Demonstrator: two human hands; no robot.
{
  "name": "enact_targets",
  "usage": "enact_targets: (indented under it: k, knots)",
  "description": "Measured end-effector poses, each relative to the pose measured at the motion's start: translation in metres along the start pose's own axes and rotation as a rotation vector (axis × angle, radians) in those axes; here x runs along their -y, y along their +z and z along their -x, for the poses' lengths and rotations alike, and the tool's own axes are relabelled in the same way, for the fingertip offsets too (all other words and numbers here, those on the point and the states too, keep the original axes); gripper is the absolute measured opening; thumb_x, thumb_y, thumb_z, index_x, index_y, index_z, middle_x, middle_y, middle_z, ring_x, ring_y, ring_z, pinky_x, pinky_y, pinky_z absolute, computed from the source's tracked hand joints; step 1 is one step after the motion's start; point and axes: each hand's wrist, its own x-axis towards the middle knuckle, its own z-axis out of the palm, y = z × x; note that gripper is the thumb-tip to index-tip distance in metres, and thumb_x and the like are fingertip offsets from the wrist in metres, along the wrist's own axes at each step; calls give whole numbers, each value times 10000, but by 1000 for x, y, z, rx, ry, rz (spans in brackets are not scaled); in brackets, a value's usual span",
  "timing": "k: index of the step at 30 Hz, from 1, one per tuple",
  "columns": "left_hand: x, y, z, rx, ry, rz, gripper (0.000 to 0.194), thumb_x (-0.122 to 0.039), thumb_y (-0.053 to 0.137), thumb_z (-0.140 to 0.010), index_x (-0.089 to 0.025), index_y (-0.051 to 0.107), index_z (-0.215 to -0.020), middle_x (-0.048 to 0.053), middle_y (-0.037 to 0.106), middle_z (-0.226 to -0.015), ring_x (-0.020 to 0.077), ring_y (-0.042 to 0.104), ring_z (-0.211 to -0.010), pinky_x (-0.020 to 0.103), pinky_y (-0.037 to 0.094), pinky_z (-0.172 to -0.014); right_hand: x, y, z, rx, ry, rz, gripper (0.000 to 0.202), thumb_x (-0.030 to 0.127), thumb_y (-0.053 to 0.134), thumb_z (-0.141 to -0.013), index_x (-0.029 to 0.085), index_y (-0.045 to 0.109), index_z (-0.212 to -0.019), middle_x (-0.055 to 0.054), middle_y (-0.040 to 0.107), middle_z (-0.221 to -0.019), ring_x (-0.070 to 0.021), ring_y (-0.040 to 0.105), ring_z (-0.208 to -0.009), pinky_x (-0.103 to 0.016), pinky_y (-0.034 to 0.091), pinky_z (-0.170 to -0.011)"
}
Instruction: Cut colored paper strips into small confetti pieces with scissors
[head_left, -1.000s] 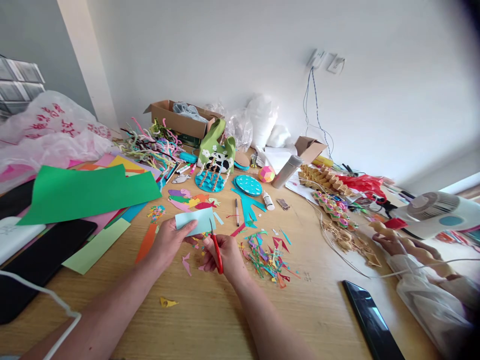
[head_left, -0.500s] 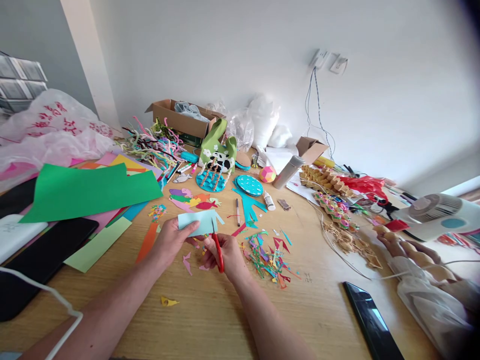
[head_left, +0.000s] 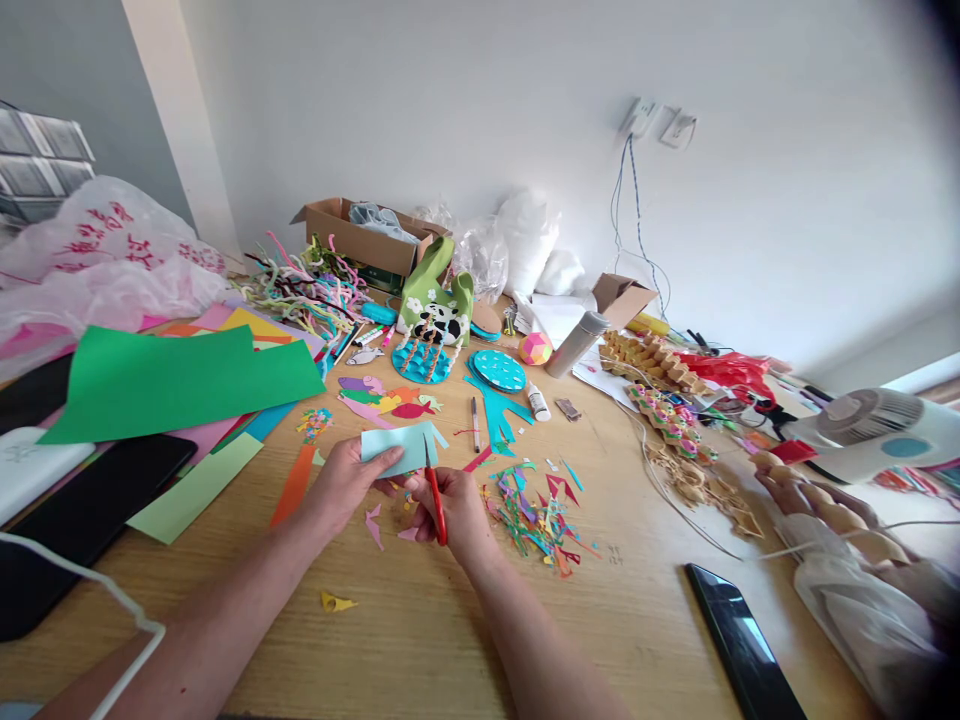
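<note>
Since the earlier frame, the pale blue paper [head_left: 394, 446] has shifted slightly right, to the red-handled scissors [head_left: 439, 508]. Above the table [head_left: 405, 640], the left hand [head_left: 346, 482] pinches its near edge; the right hand [head_left: 461, 508] grips the handles. Cutting seems underway; the next snip calls for steady paper between the 2 blades.

The person's left hand [head_left: 352, 478] and right hand [head_left: 453, 502] are both bare, with slender fingers. The left wrist [head_left: 309, 518], just behind the left hand, is narrow and uncovered, and from it the left forearm [head_left: 232, 600] broadens smoothly. Well behind the left hand, a single small round spot [head_left: 184, 690] marks the skin. Behind the right hand, the right wrist [head_left: 480, 550] is also bare, and the right forearm [head_left: 536, 635] widens in a similar tapered shape, its surface smooth and plain.
</note>
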Motion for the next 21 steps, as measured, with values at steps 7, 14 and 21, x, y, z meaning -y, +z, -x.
enact_targets:
  k: [7,14,21]
  knots:
    - [0,-1,-1,-38,8,-13,350,-428,745,-598,-151,713,-809,56,711,-686,196,631,-556,279,492,-490,3,-1,1,50,-32,3,544,654,692,-553,151,522,-672,-5,589,-452,-142,572,-375,-193,379,-349]
    - [-4,1,-1,-68,32,-37,348,-420,754,-582,-144,710,-789,58,699,-656,196,614,-526,291,504,-488,0,-2,0,65,-60,-11,499,616,681,-615,145,523,-667,-9,595,-467,-132,566,-368,-190,392,-353]
    - [-4,1,1,-50,22,-10,299,-403,743,-593,-143,700,-734,52,694,-645,187,601,-536,276,494,-470,-2,-2,0,79,-99,-22,466,583,676,-651,143,526,-669,-9,600,-487,-126,562,-375,-193,398,-364]
